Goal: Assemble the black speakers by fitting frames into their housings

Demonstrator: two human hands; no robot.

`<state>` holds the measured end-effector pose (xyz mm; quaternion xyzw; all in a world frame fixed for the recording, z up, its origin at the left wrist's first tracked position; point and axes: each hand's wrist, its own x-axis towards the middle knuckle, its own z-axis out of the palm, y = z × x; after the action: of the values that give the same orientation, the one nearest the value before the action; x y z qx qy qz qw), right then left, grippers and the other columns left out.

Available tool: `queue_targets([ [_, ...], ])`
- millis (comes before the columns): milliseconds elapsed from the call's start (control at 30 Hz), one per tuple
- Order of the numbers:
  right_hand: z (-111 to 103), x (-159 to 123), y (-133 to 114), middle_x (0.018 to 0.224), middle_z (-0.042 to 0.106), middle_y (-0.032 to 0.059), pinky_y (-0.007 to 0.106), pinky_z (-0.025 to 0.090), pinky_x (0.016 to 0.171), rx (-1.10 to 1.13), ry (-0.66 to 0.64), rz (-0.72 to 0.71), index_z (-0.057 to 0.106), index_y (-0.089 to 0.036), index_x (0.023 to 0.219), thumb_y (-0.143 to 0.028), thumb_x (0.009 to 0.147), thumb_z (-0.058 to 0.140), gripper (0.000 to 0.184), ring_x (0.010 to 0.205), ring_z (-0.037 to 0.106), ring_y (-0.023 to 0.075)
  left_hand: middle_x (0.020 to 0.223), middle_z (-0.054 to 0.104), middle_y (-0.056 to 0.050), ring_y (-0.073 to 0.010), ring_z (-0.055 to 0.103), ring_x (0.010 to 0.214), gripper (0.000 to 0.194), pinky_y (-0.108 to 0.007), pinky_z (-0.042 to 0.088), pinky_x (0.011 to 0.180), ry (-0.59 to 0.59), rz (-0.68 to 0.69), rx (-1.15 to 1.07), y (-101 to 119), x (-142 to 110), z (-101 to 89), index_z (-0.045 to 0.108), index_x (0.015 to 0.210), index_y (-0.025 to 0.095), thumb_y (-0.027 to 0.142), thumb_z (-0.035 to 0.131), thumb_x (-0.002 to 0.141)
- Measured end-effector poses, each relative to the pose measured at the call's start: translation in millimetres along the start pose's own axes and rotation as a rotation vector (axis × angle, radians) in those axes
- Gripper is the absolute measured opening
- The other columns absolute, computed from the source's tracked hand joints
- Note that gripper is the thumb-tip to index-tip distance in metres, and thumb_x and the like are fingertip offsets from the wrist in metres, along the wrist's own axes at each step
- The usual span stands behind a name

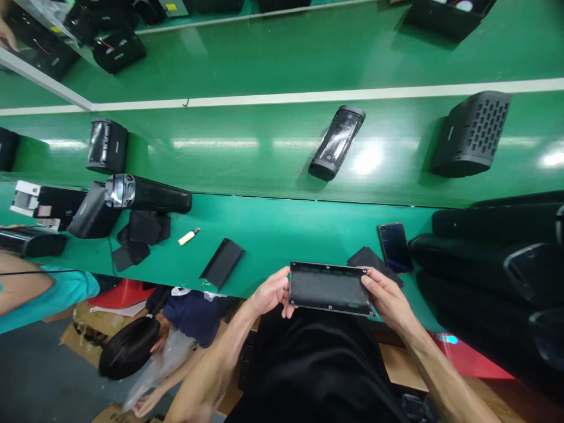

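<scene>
I hold a flat black rectangular panel [329,288] in both hands at the near edge of the green bench [273,229]. My left hand [273,292] grips its left end with fingers curled round the edge. On the right end my right hand [388,296] closes, thumb on top. Small notches and clips line the panel's rim. A second black curved panel [222,263] lies on the bench to the left.
A phone [395,247] and dark foam pads [368,258] lie right of the panel. Long black speaker shells [493,258] are stacked at right. Speakers [337,143] [472,134] ride the green conveyor. A lighter [188,236] and another person's arm [26,288] are at left.
</scene>
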<state>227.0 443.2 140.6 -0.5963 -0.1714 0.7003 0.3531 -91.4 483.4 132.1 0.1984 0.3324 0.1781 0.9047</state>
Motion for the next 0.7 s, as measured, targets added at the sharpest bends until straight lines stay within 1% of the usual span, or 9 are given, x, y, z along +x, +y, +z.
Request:
queue_targets([
  [133, 6.1, 9.0, -20.4, 0.075, 0.065, -0.0002, 0.026, 0.045, 0.058, -0.019, -0.111, 0.051, 0.074, -0.022, 0.105, -0.059, 0.081, 0.082, 0.044, 0.06, 0.056, 0.0154, 0.089, 0.077, -0.012, -0.0215, 0.074, 0.068, 0.081, -0.028, 0.053, 0.062, -0.072, -0.133, -0.22, 6.0, 23.5, -13.6, 0.062, 0.123, 0.013, 0.082, 0.032, 0.095],
  [233, 20.1, 19.5, -40.5, 0.074, 0.064, -0.0013, 0.025, 0.042, 0.057, -0.148, -0.289, 0.048, 0.074, -0.021, 0.104, -0.06, 0.087, 0.076, 0.043, 0.06, 0.053, 0.0139, 0.107, 0.077, -0.015, -0.0214, 0.074, 0.086, 0.084, -0.03, 0.053, 0.079, -0.106, -0.272, -0.31, 8.6, 46.1, -16.1, 0.066, 0.126, 0.01, 0.082, 0.039, 0.093],
  [333, 34.8, 37.0, -69.5, 0.075, 0.065, -0.0008, 0.026, 0.044, 0.058, -0.309, -0.478, 0.052, 0.075, -0.02, 0.101, -0.061, 0.09, 0.071, 0.043, 0.062, 0.054, 0.014, 0.115, 0.077, -0.016, -0.0234, 0.074, 0.092, 0.074, -0.031, 0.051, 0.084, -0.181, -0.318, -0.336, 10.9, 57.7, -11.8, 0.067, 0.128, 0.009, 0.072, 0.055, 0.092],
  [367, 37.5, 47.2, -82.1, 0.075, 0.066, 0.0002, 0.027, 0.046, 0.058, -0.34, -0.478, 0.052, 0.076, -0.019, 0.099, -0.061, 0.087, 0.075, 0.043, 0.062, 0.056, 0.0148, 0.116, 0.076, -0.018, -0.0259, 0.074, 0.093, 0.075, -0.033, 0.051, 0.084, -0.23, -0.339, -0.345, 12.5, 58.1, -9.8, 0.065, 0.131, 0.008, 0.071, 0.057, 0.091],
  [433, 38.3, 78.0, -111.6, 0.078, 0.069, 0.003, 0.029, 0.05, 0.057, -0.341, -0.296, 0.0, 0.076, -0.018, 0.1, -0.057, 0.076, 0.085, 0.047, 0.064, 0.062, 0.0176, 0.117, 0.075, -0.022, -0.0318, 0.074, 0.093, 0.084, -0.039, 0.051, 0.083, -0.326, -0.373, -0.388, 17.6, 54.4, -6.0, 0.061, 0.136, 0.005, 0.074, 0.056, 0.088],
  [467, 37.1, 98.9, -127.5, 0.081, 0.07, 0.0048, 0.03, 0.052, 0.057, -0.312, -0.121, -0.053, 0.075, -0.018, 0.101, -0.055, 0.07, 0.09, 0.051, 0.067, 0.065, 0.0197, 0.117, 0.074, -0.024, -0.034, 0.074, 0.092, 0.09, -0.041, 0.051, 0.082, -0.35, -0.371, -0.419, 20.7, 51.0, -4.3, 0.059, 0.138, 0.003, 0.076, 0.054, 0.086],
  [500, 35.7, 122.8, -143.4, 0.088, 0.071, 0.006, 0.03, 0.055, 0.06, -0.275, 0.059, -0.123, 0.072, -0.019, 0.106, -0.055, 0.07, 0.09, 0.054, 0.074, 0.067, 0.0208, 0.116, 0.074, -0.025, -0.0351, 0.073, 0.09, 0.094, -0.041, 0.051, 0.081, -0.347, -0.347, -0.454, 24.1, 47.0, -2.7, 0.058, 0.139, 0.002, 0.078, 0.053, 0.085],
  [567, 35.9, 175.4, -171.2, 0.102, 0.07, 0.0078, 0.03, 0.057, 0.065, -0.234, 0.3, -0.199, 0.064, -0.022, 0.116, -0.059, 0.077, 0.082, 0.057, 0.087, 0.068, 0.0218, 0.113, 0.074, -0.026, -0.0339, 0.072, 0.086, 0.096, -0.04, 0.05, 0.078, -0.275, -0.245, -0.526, 30.8, 38.7, 0.3, 0.059, 0.137, 0.0, 0.079, 0.053, 0.083],
  [700, 59.2, 259.4, -197.1, 0.126, 0.063, 0.0183, 0.035, 0.058, 0.083, -0.212, 0.515, -0.221, 0.05, -0.01, 0.132, -0.044, 0.085, 0.079, 0.065, 0.111, 0.064, 0.0247, 0.116, 0.071, -0.024, -0.0305, 0.069, 0.092, 0.099, -0.038, 0.051, 0.078, -0.127, -0.081, -0.641, 40.8, 27.2, 6.4, 0.063, 0.131, 0.0, 0.083, 0.055, 0.078],
])
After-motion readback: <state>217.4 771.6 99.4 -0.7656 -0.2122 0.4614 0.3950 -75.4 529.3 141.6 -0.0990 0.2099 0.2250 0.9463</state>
